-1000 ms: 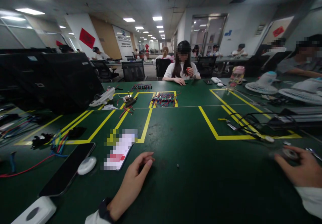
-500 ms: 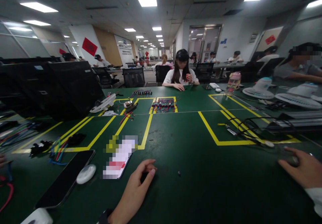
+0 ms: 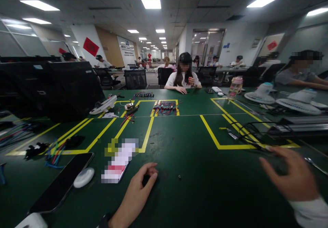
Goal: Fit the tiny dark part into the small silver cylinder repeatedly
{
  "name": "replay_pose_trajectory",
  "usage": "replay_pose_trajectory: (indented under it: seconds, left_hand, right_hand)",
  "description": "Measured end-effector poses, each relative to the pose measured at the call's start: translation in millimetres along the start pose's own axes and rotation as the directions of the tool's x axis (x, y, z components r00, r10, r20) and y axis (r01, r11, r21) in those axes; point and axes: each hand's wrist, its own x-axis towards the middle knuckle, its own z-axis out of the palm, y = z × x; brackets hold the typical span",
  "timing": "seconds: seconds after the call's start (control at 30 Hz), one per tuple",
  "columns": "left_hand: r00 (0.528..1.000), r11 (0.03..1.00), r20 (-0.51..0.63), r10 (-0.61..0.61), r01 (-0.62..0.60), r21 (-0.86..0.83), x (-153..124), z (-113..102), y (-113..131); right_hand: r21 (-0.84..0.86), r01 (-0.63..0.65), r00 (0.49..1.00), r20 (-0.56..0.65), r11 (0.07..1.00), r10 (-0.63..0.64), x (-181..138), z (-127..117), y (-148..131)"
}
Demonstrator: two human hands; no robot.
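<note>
My left hand (image 3: pixel 135 193) rests on the green table (image 3: pixel 194 193) near the front edge. Its fingers are curled, with thumb and forefinger closed round a small dark thing that I cannot make out. A tiny black part (image 3: pixel 179 177) lies on the mat a little to its right, apart from the hand. Over the table on the right hovers my right hand (image 3: pixel 289 176), fingers spread and slightly smeared, with nothing in it. It is just in front of the black cables (image 3: pixel 246 129) and the yellow tape corner.
Left of my left hand lie a blurred card (image 3: pixel 119 161), a white oval case (image 3: pixel 83 177) and a dark phone (image 3: pixel 61 183). Coloured wires (image 3: pixel 52 152) and black boxes (image 3: pixel 51 84) fill the left. Desk fans (image 3: pixel 263 93) stand at the right. A person (image 3: pixel 183 74) sits across the table.
My right hand has lifted off a small round grey thing at the right edge and moved left, fingers spreading. My left hand has barely moved. The view tilted up slightly.
</note>
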Motion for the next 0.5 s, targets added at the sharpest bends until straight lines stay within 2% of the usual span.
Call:
replay_pose_trajectory:
  seconds: [0.03,0.07,0.1,0.17,0.2,0.23,0.37,0.5]
  left_hand:
    - [1.0,1.0,0.001,-0.005,0.005,0.006,0,0,-1]
    - [1.0,1.0,0.003,-0.009,0.009,0.011,0,0,-2]
    - [1.0,1.0,0.003,-0.012,0.012,0.014,0,0,-2]
    - [1.0,1.0,0.001,-0.013,0.013,0.02,0,-1,-3]
    - [1.0,1.0,-0.001,-0.011,0.011,0.025,0,-1,-3]
    - [1.0,0.999,-0.003,-0.01,0.01,0.03,0,-2,-3]
    - [1.0,0.999,-0.002,-0.026,0.026,0.047,0,-3,-4]
    - [0.999,0.999,0.01,-0.035,0.034,0.037,0,-5,-8]
  right_hand:
    - [0.109,0.139,0.986,0.074,0.984,-0.148,-2,6,-35]
    - [0.216,0.225,0.955,0.146,0.95,-0.259,-5,14,-69]
    - [0.307,0.277,0.903,0.242,0.911,-0.356,-8,24,-102]
    - [0.44,0.33,0.779,0.373,0.835,-0.504,-13,45,-156]
    - [0.489,0.326,0.738,0.403,0.809,-0.541,-14,54,-176]
    - [0.526,0.315,0.719,0.411,0.79,-0.56,-15,64,-191]
    - [0.602,0.282,0.726,0.376,0.747,-0.576,-10,89,-217]
    - [0.596,0.306,0.757,0.321,0.742,-0.57,-8,91,-218]
